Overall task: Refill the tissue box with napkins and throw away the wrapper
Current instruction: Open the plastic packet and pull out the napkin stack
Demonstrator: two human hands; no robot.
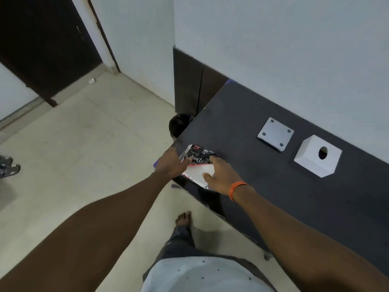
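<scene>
A napkin pack (196, 163) in a black, patterned wrapper with white napkins showing lies at the near left corner of the dark table (273, 186). My left hand (171, 163) grips the wrapper's left end. My right hand (221, 175), with an orange band on its wrist, rests on the white napkins and holds the pack's right side. The white tissue box (315, 158), with a round hole in its top, stands to the right near the wall. Its flat white lid or base plate (275, 133) with a dot in each corner lies beside it.
A dark bin (179, 124) stands on the floor just beyond the table's left edge, partly hidden by it. Behind it is a dark cabinet (189, 81) against the wall. Sandals (8, 165) lie on the tiled floor at the left. My bare foot (184, 218) is near the table.
</scene>
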